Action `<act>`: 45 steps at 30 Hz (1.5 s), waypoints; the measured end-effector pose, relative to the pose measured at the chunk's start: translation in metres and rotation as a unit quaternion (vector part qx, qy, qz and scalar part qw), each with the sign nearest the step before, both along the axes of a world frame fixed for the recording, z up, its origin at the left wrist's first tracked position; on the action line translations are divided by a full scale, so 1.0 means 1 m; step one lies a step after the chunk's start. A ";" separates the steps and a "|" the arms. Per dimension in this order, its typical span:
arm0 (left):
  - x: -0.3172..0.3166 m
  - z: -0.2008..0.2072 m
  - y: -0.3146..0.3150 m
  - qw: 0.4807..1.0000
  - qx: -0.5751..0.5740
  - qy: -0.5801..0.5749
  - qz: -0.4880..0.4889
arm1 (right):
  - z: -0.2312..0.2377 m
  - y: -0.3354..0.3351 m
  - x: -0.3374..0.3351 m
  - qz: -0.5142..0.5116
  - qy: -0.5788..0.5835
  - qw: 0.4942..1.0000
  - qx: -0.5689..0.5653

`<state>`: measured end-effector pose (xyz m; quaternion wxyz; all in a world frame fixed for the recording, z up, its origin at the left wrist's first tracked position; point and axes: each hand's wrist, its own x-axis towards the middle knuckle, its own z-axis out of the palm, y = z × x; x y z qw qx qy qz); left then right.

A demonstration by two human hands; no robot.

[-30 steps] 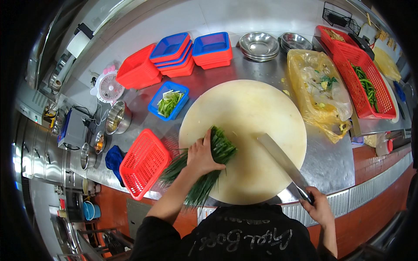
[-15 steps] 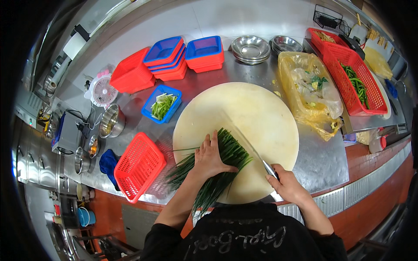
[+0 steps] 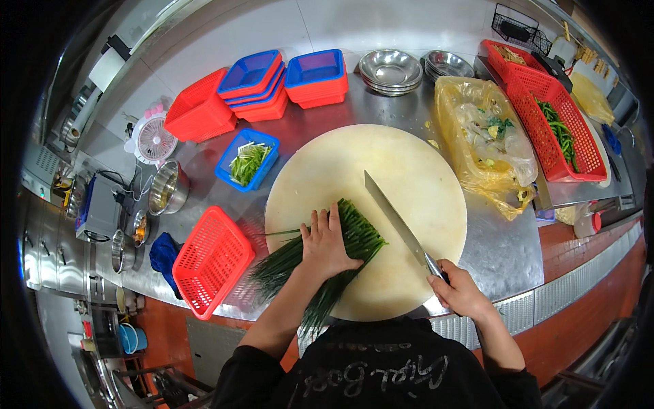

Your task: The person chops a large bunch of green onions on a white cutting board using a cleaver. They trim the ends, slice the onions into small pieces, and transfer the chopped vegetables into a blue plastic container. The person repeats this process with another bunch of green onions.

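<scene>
A thick bundle of dark green chives (image 3: 356, 235) lies across the round, pale cutting board (image 3: 422, 177), its long ends hanging past the near left edge. My left hand (image 3: 325, 245) rests on top of the bundle with fingers and thumb spread, and what lies under the palm is hidden. To the right, my right hand (image 3: 455, 290) grips the dark handle of a kitchen knife (image 3: 398, 223). The long blade points away and to the left over the board, apart from the cut ends of the chives.
Left of the board are a red basket (image 3: 212, 262) and a blue basket (image 3: 246, 159) of cut green-and-white strips. Stacked baskets (image 3: 317, 76) and metal bowls (image 3: 391, 70) line the wall. On the right are a yellow bag-lined container (image 3: 470, 102) and a red basket of green peppers (image 3: 589, 160).
The knife, blurred before, has swung away from the bundle to the right, and my right hand has shifted slightly right and nearer. My left hand stays spread on the chives.
</scene>
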<state>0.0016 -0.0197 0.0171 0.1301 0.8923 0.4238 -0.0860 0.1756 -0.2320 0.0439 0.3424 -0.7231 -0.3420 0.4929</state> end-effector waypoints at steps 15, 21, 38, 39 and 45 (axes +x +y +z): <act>0.000 -0.010 -0.009 0.999 0.038 -0.021 -0.020 | -0.007 0.004 -0.008 0.068 -0.038 0.997 -0.023; 0.003 -0.005 -0.001 1.000 0.027 0.012 -0.009 | -0.010 0.009 0.001 0.081 -0.076 0.994 0.023; -0.008 -0.017 -0.021 0.995 0.052 -0.085 -0.017 | 0.003 0.037 -0.019 0.161 -0.290 0.943 0.012; -0.010 -0.018 -0.024 0.993 0.068 -0.097 -0.027 | 0.002 0.038 -0.021 0.174 -0.301 0.938 0.010; -0.007 -0.015 -0.020 0.997 0.053 -0.060 -0.005 | 0.009 0.044 -0.023 0.230 -0.322 0.919 -0.007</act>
